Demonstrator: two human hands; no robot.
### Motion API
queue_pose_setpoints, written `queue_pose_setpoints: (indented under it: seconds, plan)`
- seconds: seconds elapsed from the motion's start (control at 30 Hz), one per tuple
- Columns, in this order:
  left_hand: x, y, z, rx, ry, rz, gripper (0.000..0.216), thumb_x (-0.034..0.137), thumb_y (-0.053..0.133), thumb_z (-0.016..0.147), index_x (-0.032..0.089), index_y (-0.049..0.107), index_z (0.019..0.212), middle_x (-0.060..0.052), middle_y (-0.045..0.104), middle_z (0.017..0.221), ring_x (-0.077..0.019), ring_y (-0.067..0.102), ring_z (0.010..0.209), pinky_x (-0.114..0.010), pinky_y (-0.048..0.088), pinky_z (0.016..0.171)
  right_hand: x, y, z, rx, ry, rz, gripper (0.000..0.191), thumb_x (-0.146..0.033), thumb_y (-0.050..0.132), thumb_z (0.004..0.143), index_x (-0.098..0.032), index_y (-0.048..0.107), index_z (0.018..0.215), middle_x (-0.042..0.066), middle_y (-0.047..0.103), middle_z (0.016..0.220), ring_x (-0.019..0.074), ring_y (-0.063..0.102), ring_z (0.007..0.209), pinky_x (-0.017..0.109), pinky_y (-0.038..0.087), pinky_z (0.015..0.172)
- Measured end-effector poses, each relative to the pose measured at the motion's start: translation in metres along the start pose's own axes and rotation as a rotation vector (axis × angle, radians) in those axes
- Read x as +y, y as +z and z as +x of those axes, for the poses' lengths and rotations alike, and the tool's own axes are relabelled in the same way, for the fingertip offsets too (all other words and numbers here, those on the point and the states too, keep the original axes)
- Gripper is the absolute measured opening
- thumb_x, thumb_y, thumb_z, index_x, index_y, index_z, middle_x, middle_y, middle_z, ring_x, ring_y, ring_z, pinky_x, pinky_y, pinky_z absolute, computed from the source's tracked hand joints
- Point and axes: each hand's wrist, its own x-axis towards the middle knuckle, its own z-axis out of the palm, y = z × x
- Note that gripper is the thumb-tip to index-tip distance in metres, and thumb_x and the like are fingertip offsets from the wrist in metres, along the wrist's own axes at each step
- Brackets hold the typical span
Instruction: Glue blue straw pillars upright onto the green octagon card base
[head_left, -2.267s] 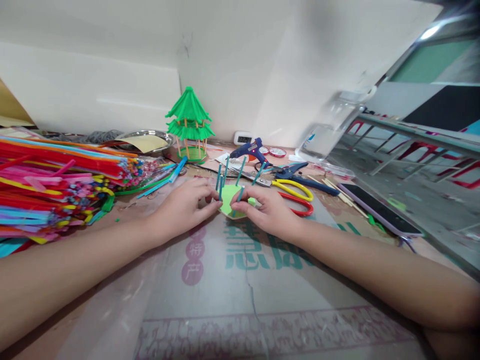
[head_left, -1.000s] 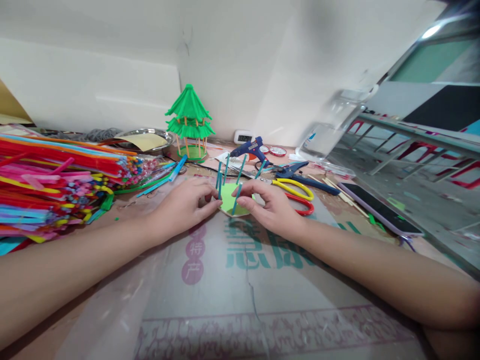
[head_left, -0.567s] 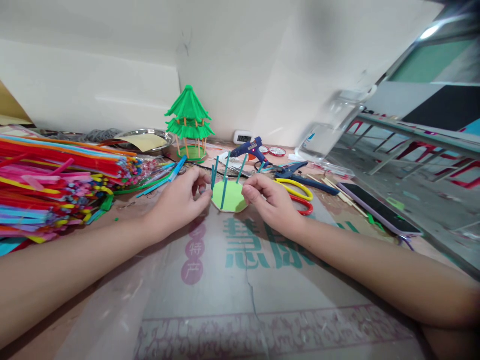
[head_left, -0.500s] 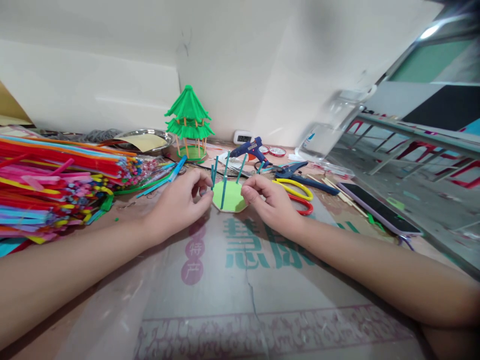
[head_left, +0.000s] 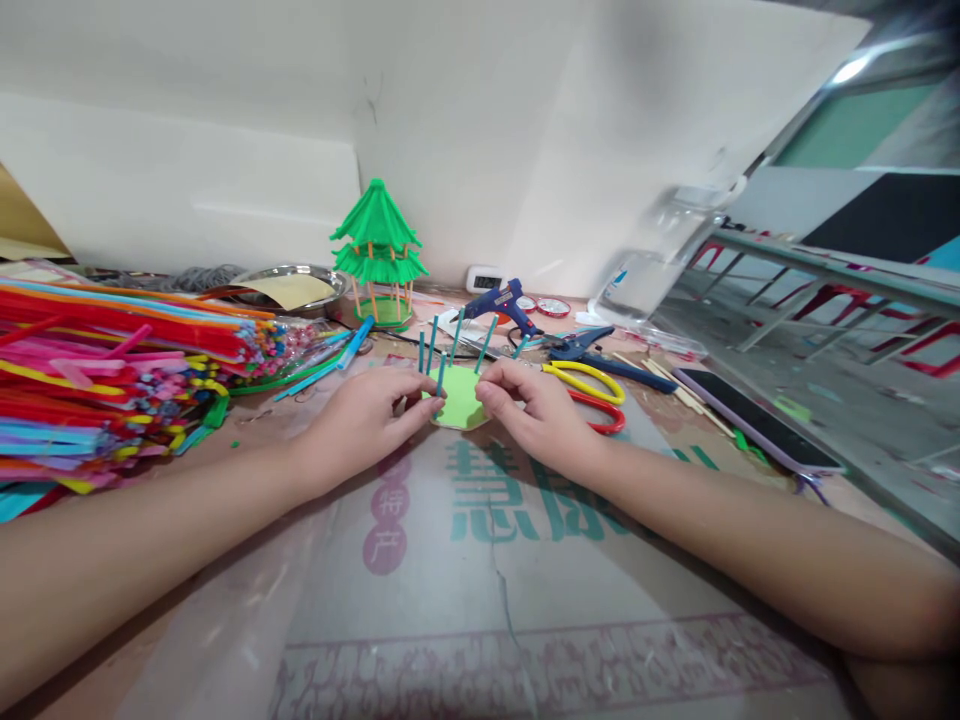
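A light-green many-sided base (head_left: 463, 395) lies on the printed cardboard, with several thin blue-green sticks (head_left: 486, 345) standing up around its edge. My left hand (head_left: 375, 408) is at the base's left side, thumb and forefinger closed around the lower part of the front stick (head_left: 442, 374). On the opposite side, my right hand (head_left: 536, 405) is closed with thumb and forefinger pinched at the base's right edge. Its fingers hide that edge, and one stick rises behind them. Behind stands a green two-tiered pavilion model (head_left: 379, 250) on thin wooden posts.
Bundled pipe cleaners (head_left: 112, 380) fill the left side, near a metal bowl (head_left: 300, 285). At the back are a blue glue gun (head_left: 499, 298), a small digital timer (head_left: 486, 278) and a clear container (head_left: 641, 280). Scissors (head_left: 592, 385), pliers (head_left: 592, 350) and a phone (head_left: 757, 415) lie right.
My left hand has moved right and slightly down, its fingertips now at the front stick. That stick's lower part is now covered. My right hand has barely shifted.
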Motion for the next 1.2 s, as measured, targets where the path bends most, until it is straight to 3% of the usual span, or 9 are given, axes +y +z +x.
queue_pose_setpoints:
  seconds: [0.17, 0.4, 0.5, 0.67, 0.8, 0.87, 0.93, 1.07, 1.2]
  plan:
    - [0.002, -0.001, -0.001, 0.001, -0.055, -0.047, 0.02, 0.032, 0.054, 0.095, 0.02, 0.063, 0.081, 0.0, 0.065, 0.074, -0.0165, 0.059, 0.07, -0.029, 0.042, 0.065, 0.0, 0.0, 0.0, -0.002, 0.002, -0.012, 0.021, -0.034, 0.052, 0.099, -0.021, 0.055, 0.082, -0.001, 0.058, 0.07, 0.0132, 0.054, 0.063, 0.025, 0.041, 0.058]
    - [-0.003, -0.001, 0.001, 0.24, -0.258, -0.236, 0.014, 0.034, 0.056, 0.094, 0.021, 0.054, 0.1, 0.0, 0.06, 0.084, -0.0166, 0.059, 0.077, -0.029, 0.049, 0.069, 0.001, -0.001, 0.0, -0.014, 0.002, -0.024, 0.021, -0.035, 0.052, 0.099, -0.022, 0.054, 0.082, -0.002, 0.055, 0.069, 0.0129, 0.05, 0.06, 0.025, 0.04, 0.056]
    - [-0.01, 0.001, 0.004, 0.167, -0.284, -0.201, 0.022, 0.039, 0.059, 0.093, 0.02, 0.059, 0.102, 0.0, 0.061, 0.083, -0.0168, 0.057, 0.074, -0.029, 0.046, 0.067, 0.002, -0.001, 0.0, -0.009, -0.034, -0.029, 0.021, -0.033, 0.053, 0.099, -0.021, 0.055, 0.082, -0.002, 0.056, 0.069, 0.0126, 0.051, 0.061, 0.025, 0.04, 0.057]
    - [-0.013, 0.0, 0.006, 0.087, -0.289, -0.173, 0.029, 0.044, 0.056, 0.092, 0.018, 0.064, 0.084, -0.001, 0.063, 0.077, -0.0173, 0.055, 0.071, -0.03, 0.042, 0.068, -0.001, -0.001, -0.005, -0.018, -0.126, 0.012, 0.02, -0.03, 0.055, 0.1, -0.021, 0.057, 0.082, -0.002, 0.061, 0.07, 0.0121, 0.055, 0.062, 0.025, 0.042, 0.06]
    - [-0.018, -0.001, 0.007, 0.086, -0.325, -0.194, 0.031, 0.045, 0.056, 0.092, 0.018, 0.06, 0.077, 0.001, 0.058, 0.071, -0.0162, 0.052, 0.068, -0.029, 0.042, 0.066, -0.005, -0.012, -0.004, 0.209, -0.172, 0.101, 0.027, -0.033, 0.053, 0.104, -0.022, 0.056, 0.08, -0.003, 0.057, 0.07, 0.0114, 0.051, 0.063, 0.026, 0.042, 0.063]
    - [-0.024, 0.001, 0.007, 0.104, -0.344, -0.214, 0.029, 0.044, 0.056, 0.092, 0.018, 0.063, 0.08, 0.0, 0.061, 0.075, -0.017, 0.054, 0.07, -0.029, 0.043, 0.068, 0.0, -0.021, 0.004, 0.393, -0.116, 0.167, 0.034, -0.041, 0.051, 0.106, -0.023, 0.053, 0.077, -0.004, 0.052, 0.067, 0.0115, 0.047, 0.061, 0.027, 0.041, 0.063]
    - [-0.032, 0.004, 0.008, 0.119, -0.356, -0.257, 0.029, 0.045, 0.057, 0.092, 0.018, 0.067, 0.088, -0.002, 0.066, 0.082, -0.019, 0.059, 0.076, -0.03, 0.046, 0.071, 0.012, -0.028, 0.013, 0.472, -0.01, 0.231, 0.039, -0.05, 0.054, 0.104, -0.023, 0.053, 0.076, -0.005, 0.049, 0.063, 0.0119, 0.046, 0.06, 0.027, 0.04, 0.062]
    - [-0.042, 0.009, 0.008, 0.114, -0.295, -0.303, 0.031, 0.046, 0.056, 0.094, 0.018, 0.07, 0.091, -0.005, 0.072, 0.093, -0.0232, 0.065, 0.09, -0.034, 0.051, 0.082, 0.04, -0.027, 0.026, 0.3, 0.21, 0.307, 0.028, -0.049, 0.07, 0.091, -0.021, 0.067, 0.089, 0.0, 0.066, 0.079, 0.0142, 0.059, 0.072, 0.029, 0.05, 0.072]
    - [-0.035, 0.008, 0.008, 0.082, -0.198, -0.291, 0.028, 0.041, 0.054, 0.095, 0.019, 0.071, 0.096, -0.006, 0.074, 0.103, -0.025, 0.067, 0.101, -0.038, 0.052, 0.093, 0.048, -0.018, 0.026, 0.191, 0.257, 0.318, 0.018, -0.035, 0.07, 0.087, -0.021, 0.076, 0.097, 0.004, 0.077, 0.102, 0.0204, 0.069, 0.097, 0.038, 0.053, 0.096]
